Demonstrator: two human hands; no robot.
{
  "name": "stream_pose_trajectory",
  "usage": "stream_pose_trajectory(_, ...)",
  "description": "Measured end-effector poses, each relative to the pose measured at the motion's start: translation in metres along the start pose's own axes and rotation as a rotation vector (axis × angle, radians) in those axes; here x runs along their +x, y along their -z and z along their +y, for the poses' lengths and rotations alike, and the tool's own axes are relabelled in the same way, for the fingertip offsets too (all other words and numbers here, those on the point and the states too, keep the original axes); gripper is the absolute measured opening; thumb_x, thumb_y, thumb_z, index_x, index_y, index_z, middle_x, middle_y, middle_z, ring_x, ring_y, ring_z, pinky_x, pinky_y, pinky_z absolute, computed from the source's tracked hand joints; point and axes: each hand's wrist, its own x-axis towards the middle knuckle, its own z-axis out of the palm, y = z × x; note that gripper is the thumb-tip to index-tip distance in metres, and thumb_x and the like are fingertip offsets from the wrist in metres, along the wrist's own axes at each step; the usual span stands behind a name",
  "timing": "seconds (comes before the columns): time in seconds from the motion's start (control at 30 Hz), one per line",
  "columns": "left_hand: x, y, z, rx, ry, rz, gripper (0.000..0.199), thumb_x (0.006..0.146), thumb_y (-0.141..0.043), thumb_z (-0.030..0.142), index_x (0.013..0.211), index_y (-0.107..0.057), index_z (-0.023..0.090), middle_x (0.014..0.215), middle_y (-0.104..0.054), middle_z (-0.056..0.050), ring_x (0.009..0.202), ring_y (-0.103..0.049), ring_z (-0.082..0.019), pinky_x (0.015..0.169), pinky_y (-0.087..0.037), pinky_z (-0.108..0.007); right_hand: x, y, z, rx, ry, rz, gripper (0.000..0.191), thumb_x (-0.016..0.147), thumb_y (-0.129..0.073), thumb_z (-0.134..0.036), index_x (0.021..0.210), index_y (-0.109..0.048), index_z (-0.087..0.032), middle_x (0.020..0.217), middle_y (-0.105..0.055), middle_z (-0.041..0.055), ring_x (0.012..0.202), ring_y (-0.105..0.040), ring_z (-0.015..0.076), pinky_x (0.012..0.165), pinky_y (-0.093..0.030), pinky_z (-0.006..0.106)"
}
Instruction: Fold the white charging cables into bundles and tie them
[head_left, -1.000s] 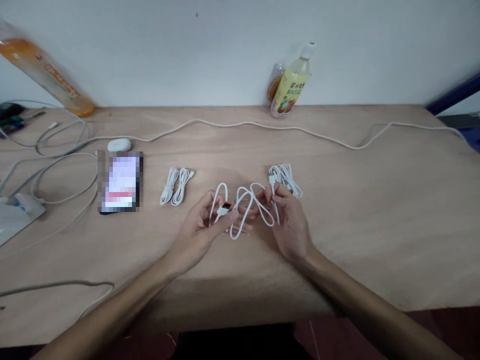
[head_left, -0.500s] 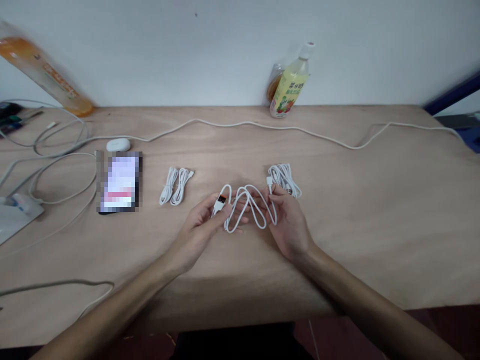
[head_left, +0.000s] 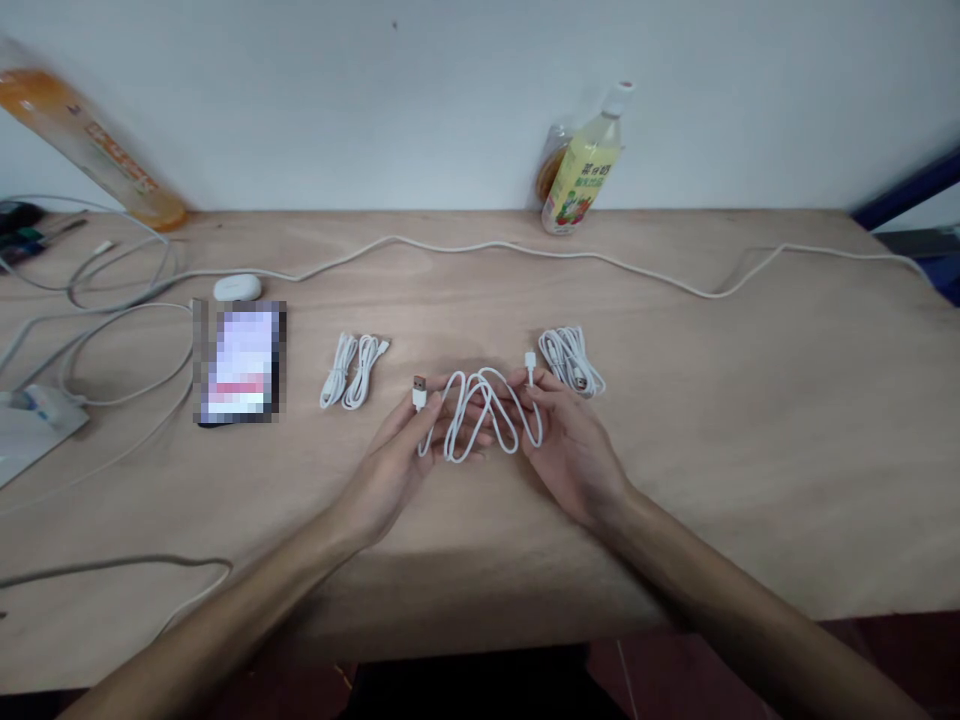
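Observation:
A loosely looped white USB cable [head_left: 491, 400] stretches between my two hands, above the wooden table. My left hand [head_left: 397, 450] is closed on its USB-A end, with the plug pointing away from me between thumb and fingers. The cable's smaller plug stands up from the pinch of my right hand [head_left: 570, 440]. Some fingers of both hands lie behind the loops and are partly hidden. Beyond my right hand rests a coiled bundle of white cable [head_left: 571, 358]. Farther left, two tied white cable coils [head_left: 352, 372] lie side by side, apart from my left hand.
A phone [head_left: 244, 362] with a blurred screen lies left, below a white earbud case [head_left: 237, 288]. A yellow drink bottle [head_left: 586, 165] and an orange bottle [head_left: 97, 150] lean at the wall. One long white cord [head_left: 495, 245] crosses the table; more cords tangle at left.
My left hand has turned the USB-A plug upright, so it points away from me. The smaller plug in my right hand has shifted slightly left. The loops moved a little left.

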Motion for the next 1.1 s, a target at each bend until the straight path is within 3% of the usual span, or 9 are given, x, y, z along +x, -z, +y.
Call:
stream_pose_trajectory(0.27, -0.0015, -0.0006, 0.0037, 0.016, -0.015, 0.018, 0.031, 0.106, -0.073, 0.033, 0.134, -0.076, 0.019, 0.114, -0.084, -0.011, 0.104, -0.081, -0.027, 0.097, -0.064, -0.044, -0.0013, -0.0021, -0.0002, 0.002, -0.019, -0.101, 0.033, 0.083, -0.085, -0.024, 0.116, -0.081, -0.028, 0.117, -0.086, 0.0036, 0.114, -0.079, 0.0248, 0.106, -0.061, 0.045)
stream_pose_trajectory(0.43, -0.002, -0.0027, 0.0052, -0.008, -0.03, -0.007, 0.03, 0.108, -0.07, 0.03, 0.134, -0.077, 0.018, 0.118, -0.084, -0.011, 0.101, -0.08, -0.025, 0.099, -0.063, -0.043, -0.0011, -0.0011, 0.0007, 0.006, -0.05, -0.151, 0.035, 0.085, -0.087, -0.02, 0.118, -0.083, -0.029, 0.123, -0.086, 0.0032, 0.115, -0.079, 0.0225, 0.109, -0.06, 0.041)
stream_pose_trajectory(0.73, -0.0019, -0.0036, 0.0049, -0.043, -0.068, 0.003, 0.025, 0.108, -0.068, 0.028, 0.128, -0.078, 0.017, 0.112, -0.085, -0.01, 0.095, -0.08, -0.023, 0.094, -0.064, -0.04, -0.0036, -0.0014, 0.001, -0.03, -0.087, -0.256, 0.024, 0.088, -0.089, -0.029, 0.111, -0.085, -0.028, 0.112, -0.086, 0.0019, 0.094, -0.077, 0.017, 0.096, -0.063, 0.035)
stream_pose_trajectory(0.9, -0.0024, -0.004, 0.0053, -0.023, -0.05, 0.026, 0.03, 0.109, -0.067, 0.03, 0.135, -0.076, 0.017, 0.119, -0.084, -0.012, 0.104, -0.08, -0.025, 0.094, -0.064, -0.039, -0.0044, 0.0001, 0.005, -0.011, -0.111, -0.26, 0.028, 0.088, -0.091, -0.029, 0.115, -0.083, -0.028, 0.109, -0.085, 0.0023, 0.099, -0.078, 0.0184, 0.093, -0.065, 0.036)
stream_pose_trajectory(1.1, -0.0018, -0.0024, 0.0045, -0.057, -0.053, 0.01, 0.025, 0.105, -0.075, 0.03, 0.127, -0.08, 0.019, 0.119, -0.084, -0.01, 0.102, -0.08, -0.023, 0.091, -0.063, -0.035, -0.0041, 0.0008, 0.0058, -0.005, -0.137, -0.248, 0.029, 0.088, -0.091, -0.028, 0.116, -0.081, -0.028, 0.111, -0.084, 0.0019, 0.094, -0.079, 0.0175, 0.08, -0.068, 0.032)
